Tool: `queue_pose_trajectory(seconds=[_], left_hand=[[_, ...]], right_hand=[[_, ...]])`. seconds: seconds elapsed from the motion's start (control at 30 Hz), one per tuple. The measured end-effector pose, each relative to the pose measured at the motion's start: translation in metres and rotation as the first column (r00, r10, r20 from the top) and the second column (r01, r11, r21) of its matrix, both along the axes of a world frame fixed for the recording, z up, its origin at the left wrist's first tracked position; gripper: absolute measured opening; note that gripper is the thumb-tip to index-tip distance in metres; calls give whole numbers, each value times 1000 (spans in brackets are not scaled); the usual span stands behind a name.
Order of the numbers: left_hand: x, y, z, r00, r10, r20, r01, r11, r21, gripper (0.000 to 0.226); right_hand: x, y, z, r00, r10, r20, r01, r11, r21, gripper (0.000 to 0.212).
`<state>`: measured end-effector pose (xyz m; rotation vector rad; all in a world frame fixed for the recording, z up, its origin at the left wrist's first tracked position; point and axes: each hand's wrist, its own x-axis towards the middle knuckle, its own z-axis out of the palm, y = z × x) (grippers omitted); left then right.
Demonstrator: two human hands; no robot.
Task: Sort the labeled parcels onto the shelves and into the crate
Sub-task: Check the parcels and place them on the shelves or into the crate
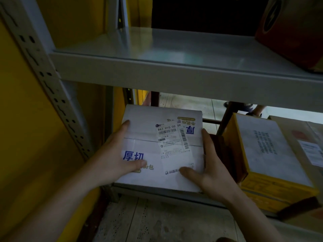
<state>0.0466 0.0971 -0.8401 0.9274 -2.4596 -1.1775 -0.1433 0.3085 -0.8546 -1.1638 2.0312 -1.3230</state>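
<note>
A pale speckled tiled floor (157, 222) is seen nearest the camera, below two bare forearms that reach forward. The left hand (120, 154) is laid against the left side of a white rectangular cardboard parcel with blue printed characters (148, 145), its thumb resting on the top face and its fingers stretched along the left edge. The right hand (208, 165) is placed on the right side of the same parcel, thumb across the near top face and fingers running up the right edge. The parcel is thus held between both hands. It is set flat on the grey metal lower shelf (157, 190), at the shelf's left end, with its near edge close to the shelf's front lip. A white shipping label with barcodes (172, 142) is stuck on its top face.

Just to the right, a yellow cardboard box with a white printed top panel (269, 154) is seen on the same shelf, and a brown cardboard box with a white label (311, 145) is seen beyond it at the right edge.

To the left, a grey perforated metal upright (45, 81) is set against a yellow wall (21, 119). Above, a grey metal upper shelf (174, 74) is seen, and an orange-red box (293, 32) is seen on its far right corner.
</note>
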Motion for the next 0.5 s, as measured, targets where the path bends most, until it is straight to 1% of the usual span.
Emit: queue_pose_trajectory(seconds=[0.07, 0.2, 0.27, 0.37, 0.43, 0.5], left_hand=[[-2, -14, -1, 999, 15, 48, -13, 999, -40, 124], [-11, -38, -1, 992, 49, 113, -41, 996, -74, 123], [-18, -48, -1, 991, 51, 125, -40, 996, -85, 119], [-29, -64, -4, 990, 69, 126, -57, 994, -93, 113], [-35, -75, -9, 988, 90, 124, -77, 991, -106, 111], [-43, -83, -13, 988, 75, 136, -60, 992, -114, 106]], right_hand=[[0, -13, 0, 1000, 28, -11, -28, 999, 32, 117], [-7, -45, -1, 994, 53, -92, -42, 992, 123, 127], [-12, -63, -3, 991, 74, -108, -58, 987, 151, 125], [-19, -87, -4, 989, 97, -110, -76, 981, 178, 111], [-24, -100, -12, 992, 82, -95, -61, 976, 208, 114], [-29, -109, -22, 995, 78, -67, -60, 969, 238, 119]])
